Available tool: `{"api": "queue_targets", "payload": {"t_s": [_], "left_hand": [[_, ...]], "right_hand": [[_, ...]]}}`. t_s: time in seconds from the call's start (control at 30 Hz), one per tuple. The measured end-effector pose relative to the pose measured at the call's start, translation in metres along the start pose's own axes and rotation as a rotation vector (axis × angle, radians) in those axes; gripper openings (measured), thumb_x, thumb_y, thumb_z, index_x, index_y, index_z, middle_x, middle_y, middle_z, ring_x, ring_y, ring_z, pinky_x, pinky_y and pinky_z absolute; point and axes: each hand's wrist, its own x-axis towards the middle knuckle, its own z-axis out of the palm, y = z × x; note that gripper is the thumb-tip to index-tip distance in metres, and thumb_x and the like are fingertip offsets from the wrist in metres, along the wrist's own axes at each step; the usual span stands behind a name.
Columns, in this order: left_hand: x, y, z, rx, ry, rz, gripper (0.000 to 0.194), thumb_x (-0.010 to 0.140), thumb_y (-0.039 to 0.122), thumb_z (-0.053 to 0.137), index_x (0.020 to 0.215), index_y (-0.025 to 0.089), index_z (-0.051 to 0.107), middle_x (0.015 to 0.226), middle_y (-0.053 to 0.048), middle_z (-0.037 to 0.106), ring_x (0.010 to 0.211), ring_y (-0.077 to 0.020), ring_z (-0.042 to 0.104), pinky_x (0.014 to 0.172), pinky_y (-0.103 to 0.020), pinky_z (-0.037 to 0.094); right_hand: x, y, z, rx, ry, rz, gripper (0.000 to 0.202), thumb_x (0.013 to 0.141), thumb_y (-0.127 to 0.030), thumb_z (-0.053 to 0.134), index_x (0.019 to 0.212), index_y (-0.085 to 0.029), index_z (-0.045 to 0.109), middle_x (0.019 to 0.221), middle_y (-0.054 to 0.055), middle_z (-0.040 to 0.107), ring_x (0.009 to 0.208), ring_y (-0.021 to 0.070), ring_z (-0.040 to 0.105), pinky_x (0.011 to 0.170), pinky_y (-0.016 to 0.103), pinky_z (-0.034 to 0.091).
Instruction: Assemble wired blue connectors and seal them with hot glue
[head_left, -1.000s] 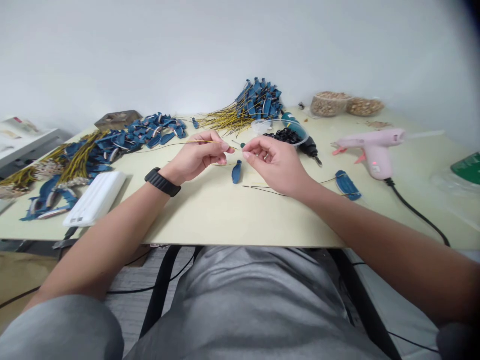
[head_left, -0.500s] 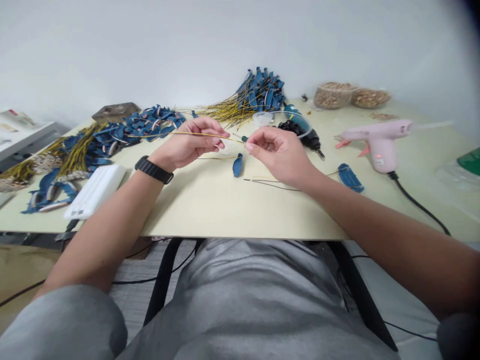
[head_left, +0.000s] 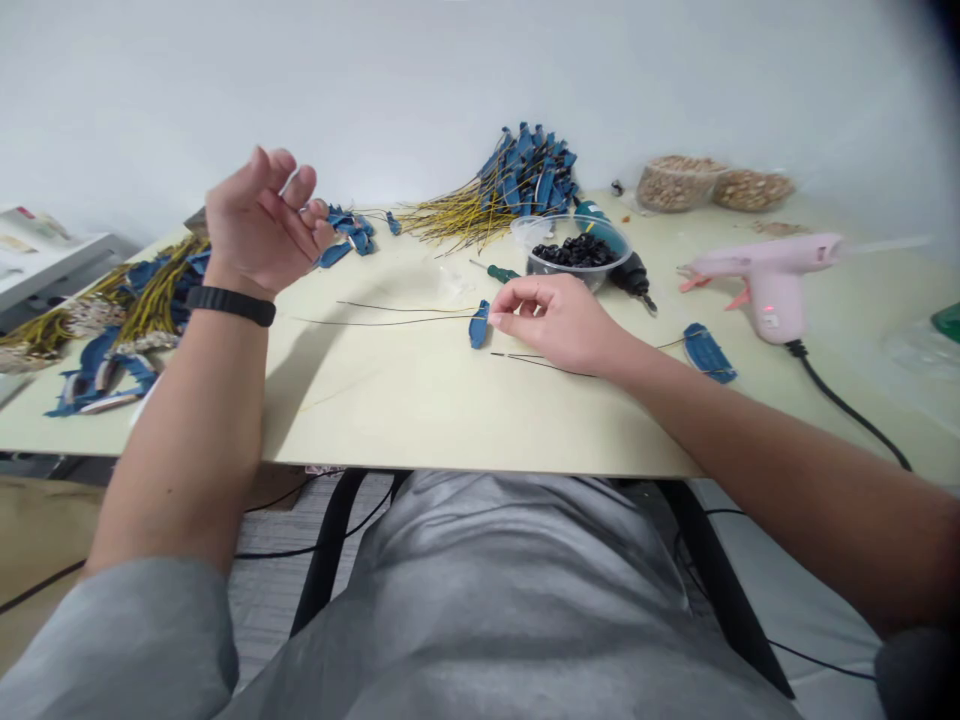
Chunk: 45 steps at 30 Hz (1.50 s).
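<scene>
My left hand point(head_left: 262, 222) is raised above the left side of the table, palm turned up and fingers loosely bent and apart, with nothing visible in it. Low over the middle of the table, my right hand point(head_left: 551, 318) has thumb and forefinger pinched at the end of a thin wire point(head_left: 390, 321). That wire runs leftward across a small blue piece point(head_left: 478, 326) just beside the fingertips. A second thin wire point(head_left: 405, 307) reaches left from the same piece. Dark thin wires point(head_left: 517, 357) lie partly under my right hand, and another blue piece point(head_left: 709, 352) lies right of it.
Behind my right hand stand a clear bowl of black pieces point(head_left: 574, 250), a green screwdriver point(head_left: 501, 272) and a power tool point(head_left: 634, 275). A pink glue gun point(head_left: 776, 275) lies right. Bundled blue pieces on yellow stems point(head_left: 525, 175) sit at the back, more point(head_left: 157, 300) at left.
My left hand has let go of the yellow wire and swung up and left. My right hand stays nearly in place; the wire now lies lower, across the blue piece.
</scene>
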Motion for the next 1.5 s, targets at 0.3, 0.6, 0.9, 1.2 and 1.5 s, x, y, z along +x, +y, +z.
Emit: {"api": "queue_targets", "payload": {"t_s": [0.3,0.6,0.9,1.2,1.5], "left_hand": [[-0.022,0.028,0.029,0.333,-0.052,0.222,0.03,0.111,0.031,0.08,0.088,0.018,0.066,0.09,0.001,0.067,0.094,-0.0147,0.062,0.088,-0.03,0.05],[-0.027,-0.038,0.107,1.085,-0.513,0.106,0.013,0.093,0.036,0.092,0.093,0.023,0.095,0.092,-0.005,0.087,0.086,-0.0216,0.075,0.079,-0.032,0.048],[-0.028,-0.063,0.108,1.088,-0.622,0.04,0.031,0.102,0.045,0.074,0.087,0.024,0.09,0.075,-0.003,0.077,0.065,-0.0175,0.058,0.066,-0.033,0.037],[-0.029,-0.058,0.111,1.082,-0.722,-0.014,0.029,0.104,0.044,0.071,0.095,0.02,0.084,0.078,-0.001,0.069,0.072,-0.0153,0.056,0.071,-0.03,0.042],[-0.024,-0.072,0.104,1.107,-0.706,0.11,0.034,0.107,0.048,0.067,0.104,0.019,0.085,0.098,-0.006,0.077,0.088,-0.0188,0.066,0.084,-0.032,0.051]], "right_hand": [[-0.004,-0.004,0.003,-0.087,-0.012,0.011,0.007,0.093,-0.024,0.078,0.088,-0.021,0.082,0.079,0.0,0.07,0.072,0.0165,0.053,0.073,0.035,0.038],[-0.004,-0.003,0.002,-0.102,-0.022,0.043,0.009,0.093,-0.028,0.079,0.089,-0.022,0.085,0.072,0.0,0.065,0.069,0.0169,0.051,0.07,0.036,0.036],[-0.002,-0.005,0.002,-0.105,-0.031,0.057,0.012,0.096,-0.029,0.081,0.089,-0.021,0.085,0.075,0.001,0.067,0.07,0.0167,0.049,0.07,0.037,0.034],[-0.002,-0.005,0.002,-0.104,-0.033,0.05,0.017,0.093,-0.033,0.079,0.091,-0.018,0.086,0.077,0.002,0.07,0.069,0.0152,0.047,0.069,0.036,0.033],[0.001,0.002,0.002,-0.129,-0.021,0.039,0.017,0.095,-0.032,0.077,0.095,-0.018,0.087,0.079,0.002,0.07,0.072,0.0165,0.05,0.072,0.035,0.036]]}}
